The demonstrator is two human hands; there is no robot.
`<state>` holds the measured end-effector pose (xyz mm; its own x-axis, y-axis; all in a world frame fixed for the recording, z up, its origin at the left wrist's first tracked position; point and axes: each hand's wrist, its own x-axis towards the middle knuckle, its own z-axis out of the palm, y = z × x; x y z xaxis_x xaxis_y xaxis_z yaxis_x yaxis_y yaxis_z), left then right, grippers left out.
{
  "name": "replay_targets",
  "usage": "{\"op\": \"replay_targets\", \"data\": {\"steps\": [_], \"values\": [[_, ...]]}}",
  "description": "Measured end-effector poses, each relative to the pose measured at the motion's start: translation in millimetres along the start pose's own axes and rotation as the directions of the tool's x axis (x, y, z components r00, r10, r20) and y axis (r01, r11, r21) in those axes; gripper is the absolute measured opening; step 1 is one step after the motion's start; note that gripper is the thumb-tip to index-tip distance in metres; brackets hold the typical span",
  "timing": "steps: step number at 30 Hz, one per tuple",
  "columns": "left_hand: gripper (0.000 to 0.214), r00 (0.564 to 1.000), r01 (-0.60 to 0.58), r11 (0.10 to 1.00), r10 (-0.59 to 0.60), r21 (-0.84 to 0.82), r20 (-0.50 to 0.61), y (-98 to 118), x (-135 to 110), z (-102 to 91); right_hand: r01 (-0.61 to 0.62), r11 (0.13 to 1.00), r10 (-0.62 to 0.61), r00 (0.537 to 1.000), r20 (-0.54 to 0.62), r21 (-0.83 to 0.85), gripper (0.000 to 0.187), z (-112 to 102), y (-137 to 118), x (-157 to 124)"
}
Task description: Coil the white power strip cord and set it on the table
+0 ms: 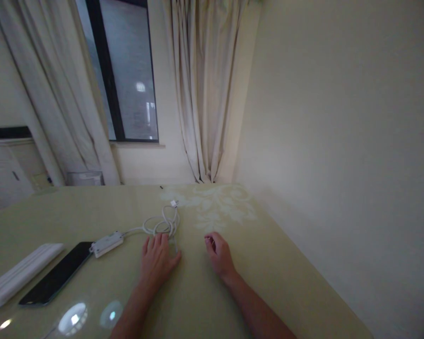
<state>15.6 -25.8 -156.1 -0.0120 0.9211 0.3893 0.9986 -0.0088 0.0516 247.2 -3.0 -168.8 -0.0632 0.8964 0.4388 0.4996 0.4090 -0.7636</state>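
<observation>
A white cable [169,226] lies in loose loops on the table, with its plug [174,204] at the far end. On the left the cable runs into a small white power strip or adapter box [108,244]. My left hand [157,259] rests palm down at the near side of the loops, thumb stretched out to the right, fingertips at the cable. To its right, apart from the cable, my right hand [219,254] is closed with the fingers curled in. Whatever may be between those fingertips is too small to make out.
A black flat slab like a phone or tablet [58,274] and a long white bar [23,273] lie on the pale green table [261,292] to the left. A tiny dark piece [161,187] is near the back edge. The wall [332,141] borders the right side.
</observation>
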Motion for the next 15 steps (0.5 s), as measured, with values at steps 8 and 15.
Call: {"op": "replay_targets", "data": {"steps": [8, 15], "values": [[0.025, 0.992, -0.11, 0.976, 0.097, -0.187, -0.076, 20.6, -1.4, -3.3, -0.074, 0.994, 0.069, 0.996, -0.061, -0.082, 0.024, -2.4, -10.4, 4.6], [0.016, 0.952, -0.278, 0.924, 0.229, -0.264, -0.202, 28.7, -1.5, 1.1, -0.163, 0.986, 0.155, 0.977, -0.149, -0.043, 0.043, 0.0, -7.8, 6.4]]}}
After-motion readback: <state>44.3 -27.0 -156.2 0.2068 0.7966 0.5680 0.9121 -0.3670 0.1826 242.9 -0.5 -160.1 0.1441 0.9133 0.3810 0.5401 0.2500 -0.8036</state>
